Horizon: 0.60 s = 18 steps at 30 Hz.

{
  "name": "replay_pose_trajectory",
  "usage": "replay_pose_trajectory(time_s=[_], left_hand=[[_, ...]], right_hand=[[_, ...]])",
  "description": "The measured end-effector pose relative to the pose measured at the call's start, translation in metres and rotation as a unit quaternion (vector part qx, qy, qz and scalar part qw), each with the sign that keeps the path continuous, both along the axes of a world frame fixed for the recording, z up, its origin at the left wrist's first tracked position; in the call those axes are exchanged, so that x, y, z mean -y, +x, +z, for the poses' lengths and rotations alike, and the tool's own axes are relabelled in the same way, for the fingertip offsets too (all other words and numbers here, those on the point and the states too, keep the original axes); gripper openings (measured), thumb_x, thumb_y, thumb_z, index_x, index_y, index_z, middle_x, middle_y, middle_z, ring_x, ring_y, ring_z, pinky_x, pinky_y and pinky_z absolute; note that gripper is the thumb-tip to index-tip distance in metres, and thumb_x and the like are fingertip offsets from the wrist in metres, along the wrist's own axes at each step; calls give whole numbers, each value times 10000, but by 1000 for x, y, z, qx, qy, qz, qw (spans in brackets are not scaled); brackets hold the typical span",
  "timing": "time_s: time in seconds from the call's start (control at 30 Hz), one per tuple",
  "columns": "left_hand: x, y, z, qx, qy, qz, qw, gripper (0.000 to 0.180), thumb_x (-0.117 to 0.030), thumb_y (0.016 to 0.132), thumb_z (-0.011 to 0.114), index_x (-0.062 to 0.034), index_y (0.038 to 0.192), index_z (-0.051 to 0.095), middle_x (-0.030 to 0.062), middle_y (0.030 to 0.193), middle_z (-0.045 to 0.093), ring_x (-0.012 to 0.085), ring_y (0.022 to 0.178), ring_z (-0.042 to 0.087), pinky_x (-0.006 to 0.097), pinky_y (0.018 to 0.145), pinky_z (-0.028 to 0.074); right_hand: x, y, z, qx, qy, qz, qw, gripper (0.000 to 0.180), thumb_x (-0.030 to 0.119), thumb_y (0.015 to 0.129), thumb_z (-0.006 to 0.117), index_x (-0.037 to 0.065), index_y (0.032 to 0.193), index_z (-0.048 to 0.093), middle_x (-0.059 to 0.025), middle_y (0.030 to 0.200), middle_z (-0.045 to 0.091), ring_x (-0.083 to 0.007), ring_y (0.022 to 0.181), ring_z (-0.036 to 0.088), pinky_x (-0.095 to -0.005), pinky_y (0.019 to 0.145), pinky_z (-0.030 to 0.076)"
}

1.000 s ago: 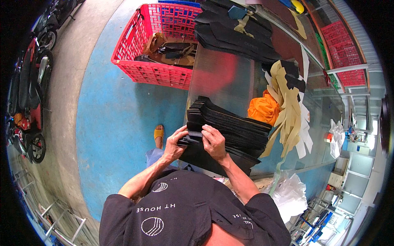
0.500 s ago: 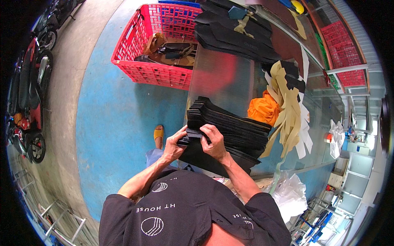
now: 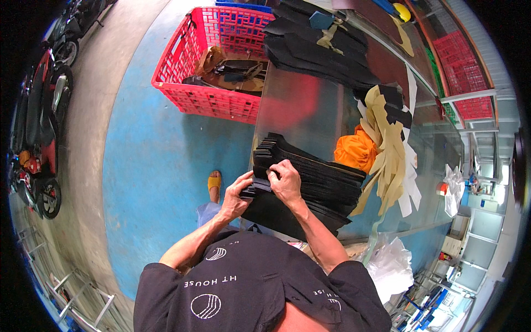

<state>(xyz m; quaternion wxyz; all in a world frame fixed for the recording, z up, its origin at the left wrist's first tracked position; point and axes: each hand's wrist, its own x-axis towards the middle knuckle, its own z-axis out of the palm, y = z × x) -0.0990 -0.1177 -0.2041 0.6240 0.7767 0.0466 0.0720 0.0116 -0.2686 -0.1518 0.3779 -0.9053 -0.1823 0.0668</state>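
A fanned stack of black cut sheet pieces [image 3: 315,180] lies on the glass-like tabletop in front of me; their material cannot be told for sure. My left hand [image 3: 238,195] is closed on the pieces' left ends, near the table's edge. Just to its right, my right hand [image 3: 285,182] is closed too, its bent fingers pinching the edges of the upper pieces. Both sets of fingertips are partly hidden among the layers. Lower pieces spread toward my body under my right wrist.
A red plastic basket [image 3: 204,102] holding brown and dark scraps stands beyond the table's left edge. On the table are an orange cloth bundle [image 3: 355,150], tan strips [image 3: 387,157] and another black stack [image 3: 315,50]. A clear plastic bag [image 3: 390,263] lies at right near me.
My right hand has shifted slightly up along the edges of the black pieces, its fingers curling in more. My left hand stays at the left ends.
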Motion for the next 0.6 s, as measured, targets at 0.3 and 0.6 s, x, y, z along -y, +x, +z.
replay_pose_trajectory(time_s=[0.3,0.6], left_hand=[[-2,1,3,-35,-6,-4,999,472,29,641,686,-14,1105,607,179,1409,466,344,1219,533,370,971,460],[-4,2,7,-33,-19,-10,999,477,63,620,658,7,1089,593,161,1432,454,331,1189,563,342,920,487]], right_hand=[[10,-1,-7,-54,89,-24,994,205,183,875,670,-21,885,674,-130,772,632,-233,670,618,-340,614,483],[2,-3,-1,22,16,-25,999,156,94,795,694,5,917,655,-120,876,617,-276,719,614,-381,646,496]])
